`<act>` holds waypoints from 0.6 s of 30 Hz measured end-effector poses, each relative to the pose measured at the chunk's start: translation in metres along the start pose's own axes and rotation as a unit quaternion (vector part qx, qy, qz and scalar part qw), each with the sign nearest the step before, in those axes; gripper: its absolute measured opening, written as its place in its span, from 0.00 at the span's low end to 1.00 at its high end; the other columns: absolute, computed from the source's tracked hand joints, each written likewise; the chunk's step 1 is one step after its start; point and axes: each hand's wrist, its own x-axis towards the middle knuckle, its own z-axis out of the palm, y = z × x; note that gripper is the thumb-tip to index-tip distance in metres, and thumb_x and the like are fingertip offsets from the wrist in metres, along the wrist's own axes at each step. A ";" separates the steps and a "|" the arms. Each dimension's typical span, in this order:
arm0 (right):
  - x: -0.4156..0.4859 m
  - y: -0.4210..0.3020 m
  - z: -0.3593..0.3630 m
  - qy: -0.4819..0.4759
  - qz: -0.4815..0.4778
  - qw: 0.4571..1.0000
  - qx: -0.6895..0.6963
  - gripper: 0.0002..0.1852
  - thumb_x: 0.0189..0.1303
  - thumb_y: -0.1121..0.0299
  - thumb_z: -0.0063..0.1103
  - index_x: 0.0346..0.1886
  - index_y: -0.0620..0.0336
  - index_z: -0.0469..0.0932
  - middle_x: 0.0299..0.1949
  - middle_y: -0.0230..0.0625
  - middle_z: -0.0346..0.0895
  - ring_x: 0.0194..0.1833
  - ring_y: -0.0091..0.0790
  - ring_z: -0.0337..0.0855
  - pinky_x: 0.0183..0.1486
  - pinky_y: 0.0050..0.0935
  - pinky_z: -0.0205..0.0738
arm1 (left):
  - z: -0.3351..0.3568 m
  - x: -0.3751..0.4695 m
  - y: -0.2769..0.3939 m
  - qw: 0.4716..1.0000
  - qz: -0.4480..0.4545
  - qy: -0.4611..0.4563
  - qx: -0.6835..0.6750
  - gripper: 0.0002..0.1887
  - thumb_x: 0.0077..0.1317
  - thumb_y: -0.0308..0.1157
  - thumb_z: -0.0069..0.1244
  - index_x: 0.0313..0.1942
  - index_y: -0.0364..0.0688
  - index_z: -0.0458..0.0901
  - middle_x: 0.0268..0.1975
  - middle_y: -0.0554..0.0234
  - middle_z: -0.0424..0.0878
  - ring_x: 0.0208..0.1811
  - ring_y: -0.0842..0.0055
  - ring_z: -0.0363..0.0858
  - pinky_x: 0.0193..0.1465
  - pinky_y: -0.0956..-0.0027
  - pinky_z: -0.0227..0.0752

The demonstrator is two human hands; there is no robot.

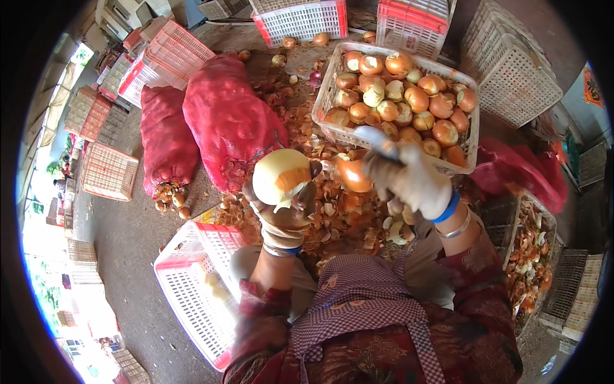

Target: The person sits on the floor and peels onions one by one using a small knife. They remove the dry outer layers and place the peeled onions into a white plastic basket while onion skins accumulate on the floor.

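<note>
A partly peeled onion (279, 176), pale with a patch of orange skin, rests in my gloved left hand (283, 206). My gloved right hand (407, 177), blurred, grips a knife (376, 140) whose blade points up and left. Beside the right hand's fingers is an orange-skinned onion (354, 174); whether the hand touches it I cannot tell. Beyond the right hand stands a white plastic crate (321, 126) full of onions. Loose onion skins (345, 216) cover the floor beneath both hands.
Two red mesh sacks (225, 115) lie ahead on the left. A white crate with red edges (196, 273), holding a few pale onions, is near my left knee. A crate of skins (530, 254) stands at the right. Stacked crates (513, 72) rise at the far right.
</note>
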 end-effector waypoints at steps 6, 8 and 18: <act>0.003 0.030 0.045 0.122 -0.295 0.914 -0.249 0.20 0.63 0.62 0.72 0.52 0.64 0.81 0.32 0.47 0.86 0.34 0.52 0.89 0.35 0.40 0.83 | 0.018 0.002 -0.015 0.997 -0.056 0.044 0.019 0.47 0.59 0.74 0.52 0.63 0.42 0.74 0.43 0.55 0.84 0.32 0.67 0.79 0.26 0.69 0.70; -0.003 0.024 0.048 0.136 -0.246 0.895 -0.346 0.25 0.65 0.63 0.70 0.61 0.63 0.76 0.37 0.46 0.87 0.37 0.47 0.90 0.37 0.39 0.84 | 0.019 0.000 -0.018 0.994 -0.029 0.101 0.041 0.46 0.60 0.72 0.53 0.64 0.42 0.74 0.47 0.57 0.84 0.35 0.67 0.80 0.28 0.69 0.70; 0.001 0.035 0.063 0.132 -0.227 0.802 -0.536 0.45 0.58 0.70 0.67 0.78 0.65 0.55 0.45 0.43 0.83 0.36 0.46 0.88 0.35 0.40 0.84 | 0.024 -0.001 -0.031 0.998 -0.018 0.034 0.051 0.49 0.57 0.62 0.66 0.69 0.38 0.68 0.57 0.51 0.82 0.37 0.73 0.81 0.38 0.76 0.76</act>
